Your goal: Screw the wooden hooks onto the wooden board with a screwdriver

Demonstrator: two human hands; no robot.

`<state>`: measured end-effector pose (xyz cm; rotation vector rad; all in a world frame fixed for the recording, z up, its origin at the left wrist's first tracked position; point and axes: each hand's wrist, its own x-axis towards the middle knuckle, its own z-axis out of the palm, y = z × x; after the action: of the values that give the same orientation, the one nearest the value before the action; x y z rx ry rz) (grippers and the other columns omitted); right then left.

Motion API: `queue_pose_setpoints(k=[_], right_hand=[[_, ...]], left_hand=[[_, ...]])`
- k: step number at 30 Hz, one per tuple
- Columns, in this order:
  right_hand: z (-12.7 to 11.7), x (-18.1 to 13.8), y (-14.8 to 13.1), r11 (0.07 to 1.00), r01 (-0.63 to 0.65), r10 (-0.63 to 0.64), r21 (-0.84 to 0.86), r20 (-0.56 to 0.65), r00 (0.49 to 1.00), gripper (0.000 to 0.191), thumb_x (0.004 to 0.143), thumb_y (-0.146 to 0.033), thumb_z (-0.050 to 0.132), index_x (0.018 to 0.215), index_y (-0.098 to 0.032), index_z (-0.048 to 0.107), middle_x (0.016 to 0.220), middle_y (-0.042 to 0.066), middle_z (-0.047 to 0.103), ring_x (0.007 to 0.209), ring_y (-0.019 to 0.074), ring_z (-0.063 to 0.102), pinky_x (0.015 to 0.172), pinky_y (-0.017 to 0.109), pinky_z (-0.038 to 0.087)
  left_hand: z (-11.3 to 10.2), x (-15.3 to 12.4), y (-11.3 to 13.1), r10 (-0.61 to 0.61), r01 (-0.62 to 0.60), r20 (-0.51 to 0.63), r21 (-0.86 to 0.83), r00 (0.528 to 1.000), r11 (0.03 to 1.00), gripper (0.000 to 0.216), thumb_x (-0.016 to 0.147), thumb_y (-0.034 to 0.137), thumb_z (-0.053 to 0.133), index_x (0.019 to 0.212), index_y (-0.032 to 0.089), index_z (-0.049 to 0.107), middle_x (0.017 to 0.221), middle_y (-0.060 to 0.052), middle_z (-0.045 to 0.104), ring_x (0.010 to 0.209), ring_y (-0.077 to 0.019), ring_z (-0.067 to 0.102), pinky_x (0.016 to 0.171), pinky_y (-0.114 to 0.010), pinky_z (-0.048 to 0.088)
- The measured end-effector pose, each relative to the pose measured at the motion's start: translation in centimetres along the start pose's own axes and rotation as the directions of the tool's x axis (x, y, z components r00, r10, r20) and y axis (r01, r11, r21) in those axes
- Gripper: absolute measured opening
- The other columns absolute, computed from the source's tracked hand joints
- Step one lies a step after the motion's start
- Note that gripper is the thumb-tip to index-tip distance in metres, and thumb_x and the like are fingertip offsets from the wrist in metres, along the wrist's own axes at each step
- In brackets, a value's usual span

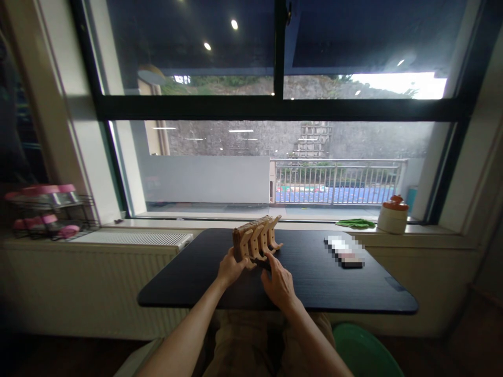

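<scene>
A wooden hook rack (257, 240) stands over the dark table, a bark-like board with several pale curved hooks along its near side. My left hand (231, 267) is closed around the rack's near left end, fingers partly hidden behind the wood. On the right, my right hand (278, 277) is bent around a slim dark object (264, 263), its index finger stretched toward the lower tips of the hooks. Most of that dark object is hidden by the fingers, so its kind cannot be made out.
The black table (181, 283) reaches the window sill. A blurred-out phone-like thing (345, 252) lies on its right. On the sill are a green cloth (356, 223) and a white jar with orange lid (393, 215). A wire rack with pink-lidded containers (49, 209) stands left; a green stool (365, 351) lies below.
</scene>
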<state>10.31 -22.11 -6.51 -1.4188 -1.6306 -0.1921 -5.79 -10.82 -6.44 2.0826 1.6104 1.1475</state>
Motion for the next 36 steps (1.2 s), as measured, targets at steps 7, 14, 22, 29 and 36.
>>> queue_pose_setpoints(k=[7,14,22,29,36], right_hand=[[0.3,0.02,0.23,0.999,-0.031,0.032,0.015,-0.037,0.999,0.024,0.084,-0.025,0.04,0.106,-0.019,0.05,0.07,-0.002,0.064,0.061,0.0137,0.06,0.059,0.022,0.039],[0.0,0.19,0.47,0.997,-0.076,0.075,-0.006,-0.086,0.993,0.02,0.085,-0.032,0.044,0.093,-0.021,0.059,0.082,0.001,0.064,0.067,0.0113,0.059,0.061,0.02,0.037],[0.3,0.13,0.82,0.995,-0.092,0.09,-0.028,-0.055,0.994,0.025,0.087,-0.036,0.041,0.083,-0.023,0.062,0.075,0.001,0.065,0.068,0.0137,0.061,0.059,0.021,0.036],[0.09,0.22,0.13,0.999,-0.049,0.049,0.013,-0.023,0.999,0.023,0.084,-0.032,0.044,0.102,-0.024,0.054,0.091,0.0,0.066,0.073,0.014,0.062,0.066,0.022,0.04],[0.3,0.02,0.28,0.999,-0.052,0.052,0.014,-0.016,0.999,0.028,0.079,-0.024,0.046,0.107,-0.022,0.049,0.087,0.0,0.066,0.071,0.0147,0.062,0.064,0.023,0.041]], left_hand=[[0.05,0.04,-0.07,0.007,-0.008,-0.003,-0.008,1.0,1.0,0.041,0.073,0.039,0.057,0.108,0.019,0.049,0.1,-0.006,0.065,0.093,-0.021,0.061,0.078,-0.027,0.044],[0.17,0.17,-0.2,0.007,-0.007,0.0,-0.005,1.0,1.0,0.042,0.073,0.036,0.057,0.111,0.02,0.048,0.102,-0.006,0.064,0.094,-0.0217,0.06,0.079,-0.028,0.043],[0.36,0.38,-0.62,0.005,-0.005,-0.002,0.002,1.0,1.0,0.042,0.073,0.038,0.056,0.11,0.019,0.048,0.101,-0.007,0.064,0.093,-0.0221,0.061,0.077,-0.028,0.043],[0.27,0.23,-0.57,0.02,-0.02,-0.004,0.006,1.0,1.0,0.044,0.073,0.04,0.056,0.111,0.02,0.047,0.1,-0.007,0.065,0.091,-0.0217,0.061,0.075,-0.027,0.044],[0.21,0.1,-0.41,0.036,-0.036,-0.01,0.007,0.999,0.999,0.044,0.073,0.039,0.056,0.112,0.02,0.048,0.103,-0.007,0.064,0.093,-0.0212,0.061,0.078,-0.027,0.043]])
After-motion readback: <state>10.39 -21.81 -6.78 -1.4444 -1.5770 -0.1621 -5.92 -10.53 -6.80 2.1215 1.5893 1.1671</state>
